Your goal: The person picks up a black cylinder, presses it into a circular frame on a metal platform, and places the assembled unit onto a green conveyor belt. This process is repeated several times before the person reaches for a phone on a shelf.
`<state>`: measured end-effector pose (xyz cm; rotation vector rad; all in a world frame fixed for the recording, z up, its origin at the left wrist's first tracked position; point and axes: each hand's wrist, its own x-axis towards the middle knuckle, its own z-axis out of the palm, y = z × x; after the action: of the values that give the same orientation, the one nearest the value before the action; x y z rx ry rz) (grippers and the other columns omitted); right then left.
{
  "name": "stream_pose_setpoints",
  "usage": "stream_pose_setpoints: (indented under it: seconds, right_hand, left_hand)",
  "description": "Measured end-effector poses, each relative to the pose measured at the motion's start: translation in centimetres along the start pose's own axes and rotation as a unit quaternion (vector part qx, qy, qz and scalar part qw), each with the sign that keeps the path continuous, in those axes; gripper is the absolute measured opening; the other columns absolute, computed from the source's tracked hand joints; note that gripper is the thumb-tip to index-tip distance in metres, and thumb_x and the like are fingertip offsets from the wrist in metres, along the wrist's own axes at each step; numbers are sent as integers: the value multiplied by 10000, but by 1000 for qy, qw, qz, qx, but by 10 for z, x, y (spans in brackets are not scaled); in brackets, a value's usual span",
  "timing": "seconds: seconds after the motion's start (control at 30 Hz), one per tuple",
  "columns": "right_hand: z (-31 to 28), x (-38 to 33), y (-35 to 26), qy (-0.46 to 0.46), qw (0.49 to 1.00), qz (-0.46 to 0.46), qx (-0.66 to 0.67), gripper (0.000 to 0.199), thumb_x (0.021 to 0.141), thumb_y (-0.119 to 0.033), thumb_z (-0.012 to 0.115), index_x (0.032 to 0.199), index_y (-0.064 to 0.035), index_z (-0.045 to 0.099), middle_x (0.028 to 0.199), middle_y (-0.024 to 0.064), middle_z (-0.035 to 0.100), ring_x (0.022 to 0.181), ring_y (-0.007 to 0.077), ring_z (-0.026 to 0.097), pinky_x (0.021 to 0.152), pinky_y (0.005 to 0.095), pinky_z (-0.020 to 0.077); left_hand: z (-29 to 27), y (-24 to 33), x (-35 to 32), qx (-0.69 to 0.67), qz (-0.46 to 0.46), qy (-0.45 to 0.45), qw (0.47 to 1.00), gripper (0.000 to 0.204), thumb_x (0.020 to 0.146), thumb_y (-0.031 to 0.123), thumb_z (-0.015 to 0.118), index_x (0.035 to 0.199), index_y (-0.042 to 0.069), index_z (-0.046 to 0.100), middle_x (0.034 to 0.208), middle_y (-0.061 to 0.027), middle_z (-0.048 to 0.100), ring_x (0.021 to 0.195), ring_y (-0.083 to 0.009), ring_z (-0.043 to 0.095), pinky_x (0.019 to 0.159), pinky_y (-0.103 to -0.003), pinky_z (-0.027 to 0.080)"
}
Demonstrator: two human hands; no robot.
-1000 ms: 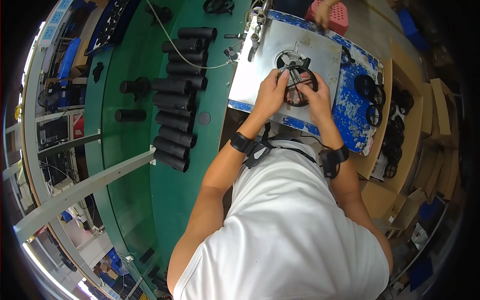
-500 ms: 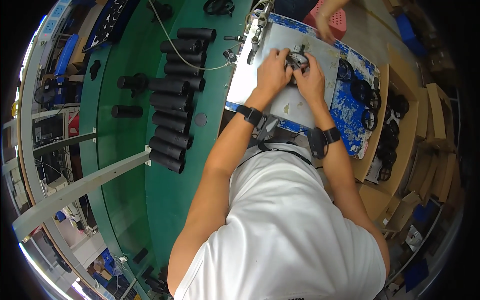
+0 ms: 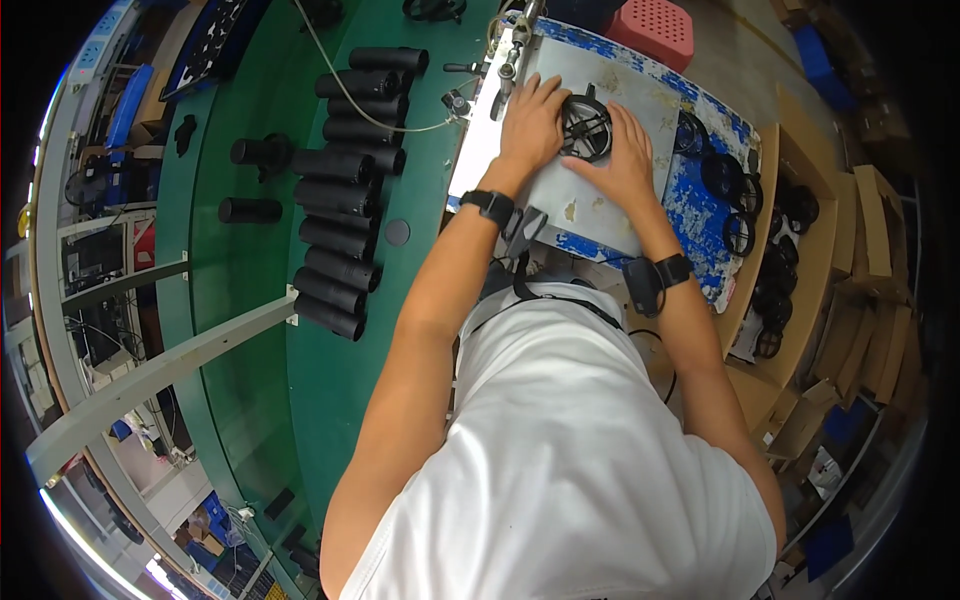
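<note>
A black round spoked ring part [image 3: 570, 141] with a short tab on its far side lies on the grey metal plate [image 3: 573, 205] of the worktable. My left hand [image 3: 533, 122] rests flat just left of the ring, its fingers stretched out toward the metal clamp. To the right of the ring is my right hand [image 3: 627, 160], open, with the thumb spread along the near edge and the fingers along the right side. Whether either hand touches the ring is hard to tell. Each wrist wears a black strap.
A metal toggle clamp [image 3: 511, 62] stands at the plate's far left. Several black cylinders [image 3: 335, 200] line the green bench [image 3: 400, 290]. More black rings [image 3: 722, 176] lie on the blue, worn tabletop, beside a cardboard box [image 3: 748, 318] of black parts. A pink stool [image 3: 655, 30] stands beyond.
My hands have moved apart from their curled hold around the ring, and their fingers have straightened. The ring now shows flat between them. Another person's arm has left the far edge.
</note>
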<state>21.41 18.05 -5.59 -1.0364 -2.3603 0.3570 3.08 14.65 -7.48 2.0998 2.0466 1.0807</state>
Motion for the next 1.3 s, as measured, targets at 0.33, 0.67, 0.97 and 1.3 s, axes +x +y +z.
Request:
stream_pose_setpoints:
  seconds: [0.33, 0.67, 0.97, 1.3]
  right_hand:
    - [-15, 14, 5, -29, 999, -14, -23, 1014, 601, -500, 819, 1394, -36, 392, 1418, 163, 432, 1360, 326, 348, 1122, 446, 247]
    - [-13, 1, 21, -67, 997, 12, -46, 1035, 611, -528, 804, 1416, -44, 370, 1426, 155, 426, 1368, 329, 332, 1125, 443, 232]
    - [-45, 77, 2, -253, 957, 82, -113, 525, 741, -508, 706, 920, -15, 693, 853, 163, 703, 819, 337, 686, 726, 422, 541]
    - [-19, 128, -43, -488, 817, -47, -302, 426, 780, -453, 656, 908, -54, 733, 990, 163, 704, 928, 288, 682, 779, 385, 537]
  left_hand:
    - [-89, -32, 5, -271, -238, 197, 912, 193, 877, 120, 541, 931, -31, 648, 927, -145, 688, 909, -248, 658, 811, -362, 494]
    - [36, -192, 106, -389, -501, 13, 773, 492, 863, 378, 488, 1242, 88, 610, 1242, -122, 564, 1078, -361, 509, 884, -510, 424]
    - [-127, 8, 49, -194, -133, -65, 970, 194, 794, 137, 635, 963, 50, 673, 845, -162, 688, 710, -279, 673, 661, -363, 524]
    - [-40, 0, -18, 97, 140, -328, 929, 457, 899, 480, 542, 1091, 69, 596, 1079, -77, 604, 800, -300, 679, 641, -437, 540]
